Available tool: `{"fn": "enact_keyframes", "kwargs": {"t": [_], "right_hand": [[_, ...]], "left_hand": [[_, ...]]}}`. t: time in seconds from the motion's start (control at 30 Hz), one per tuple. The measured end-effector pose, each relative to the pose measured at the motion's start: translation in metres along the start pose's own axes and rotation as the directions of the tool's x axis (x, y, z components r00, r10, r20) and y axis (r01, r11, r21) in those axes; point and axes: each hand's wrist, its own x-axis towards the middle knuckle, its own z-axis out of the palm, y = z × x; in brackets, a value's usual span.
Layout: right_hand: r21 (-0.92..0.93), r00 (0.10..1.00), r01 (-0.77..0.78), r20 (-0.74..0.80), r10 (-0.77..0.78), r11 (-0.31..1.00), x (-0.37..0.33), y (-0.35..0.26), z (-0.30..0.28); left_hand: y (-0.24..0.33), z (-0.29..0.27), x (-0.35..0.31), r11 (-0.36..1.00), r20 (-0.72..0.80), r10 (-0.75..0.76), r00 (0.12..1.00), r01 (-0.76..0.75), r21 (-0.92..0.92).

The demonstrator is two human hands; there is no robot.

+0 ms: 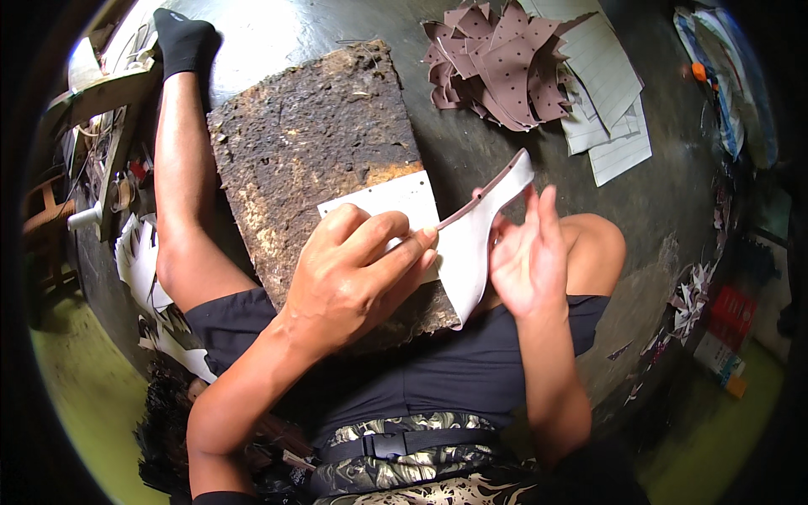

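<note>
My left hand (353, 269) is closed, its fingertips pinching the edge of a curved cut piece of brown sheet material with a white backing (471, 252). That piece is tilted up, its white side toward me and a strip of its dotted brown face showing along the upper edge. Beside its right end, my right hand (530, 265) is open, palm up with fingers stretched; some fingertips are partly hidden behind the piece. Under my left hand, a white card with small dark dots (400, 195) lies on a rough, worn board (311, 126).
Beyond the board is a pile of brown dotted cut pieces (501, 63), next to lined paper sheets (610, 93). My legs flank the board. White scraps (139, 261) lie at left, more scraps (694, 290) at right. A wooden frame (105, 151) stands far left.
</note>
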Motion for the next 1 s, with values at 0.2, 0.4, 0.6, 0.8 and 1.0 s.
{"fn": "enact_keyframes", "kwargs": {"t": [0.2,0.4,0.6,0.8,1.0], "right_hand": [[-0.351,0.95,0.312,0.118,-0.289,0.883,-0.025,0.015,0.02],[-0.66,0.658,0.653,0.251,-0.71,0.371,0.016,-0.06,0.042],[-0.622,0.049,0.268,0.772,-0.634,-0.736,0.089,-0.154,0.074],[-0.47,0.59,0.208,0.759,-0.274,-0.858,0.171,-0.092,0.045],[-0.526,0.534,0.377,0.796,-0.285,-0.763,0.12,-0.078,0.019]], "left_hand": [[0.006,0.007,-0.002,0.997,-0.021,-0.061,0.998,0.062,0.035],[0.013,0.008,-0.011,0.99,-0.039,-0.137,0.99,0.135,-0.044],[0.027,-0.034,-0.048,0.941,-0.097,-0.258,0.961,0.228,-0.249],[0.012,-0.114,-0.136,0.808,-0.275,-0.588,0.76,0.569,-0.153],[-0.124,-0.2,-0.243,0.468,-0.459,-0.697,0.551,0.835,0.291]]}}
